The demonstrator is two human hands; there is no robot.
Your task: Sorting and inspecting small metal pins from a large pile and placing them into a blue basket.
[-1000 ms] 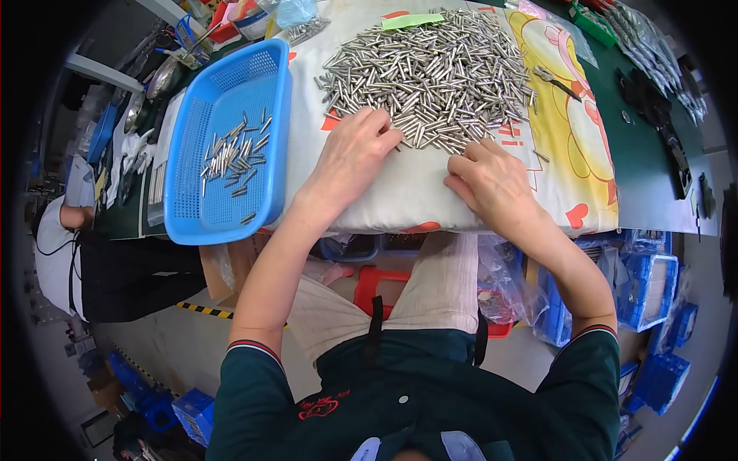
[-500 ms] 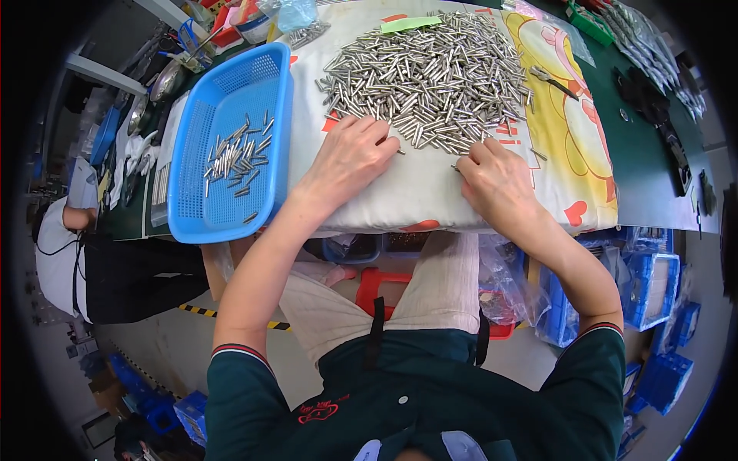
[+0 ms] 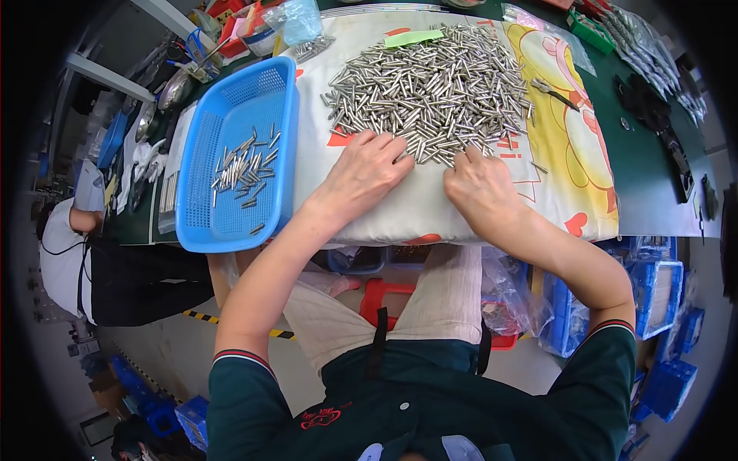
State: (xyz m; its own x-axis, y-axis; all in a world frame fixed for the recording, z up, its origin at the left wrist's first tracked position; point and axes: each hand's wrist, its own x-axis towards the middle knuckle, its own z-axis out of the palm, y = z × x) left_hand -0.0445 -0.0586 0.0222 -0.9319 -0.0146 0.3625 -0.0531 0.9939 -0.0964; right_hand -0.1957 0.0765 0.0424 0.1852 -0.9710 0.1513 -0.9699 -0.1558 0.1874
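A broad heap of short silvery metal pins (image 3: 430, 84) lies on a printed cushion-like cloth (image 3: 419, 207) in front of me. At the heap's near edge my left hand (image 3: 367, 170) is closed, thumb and fingertips pinched together. My right hand (image 3: 480, 188) is closed too, a short way to its right, its fingertips touching the near pins. What either pinch holds is hidden by the fingers. Left of my left hand stands a blue perforated plastic basket (image 3: 238, 84), with a small scatter of similar pins (image 3: 244, 169) inside.
A pale green strip (image 3: 413, 38) rests on the heap's far side. Dark-handled pliers (image 3: 555, 94) and a lone pin (image 3: 540, 167) lie to the right. Bagged parts (image 3: 649, 46) sit at far right. Blue crates (image 3: 657, 296) stand below the table. Another person (image 3: 65, 261) is at far left.
My right hand has moved left and up to the heap's edge, nearer my left hand. Small pin ends that showed at both hands' fingertips are now out of sight. The whole view has shifted slightly.
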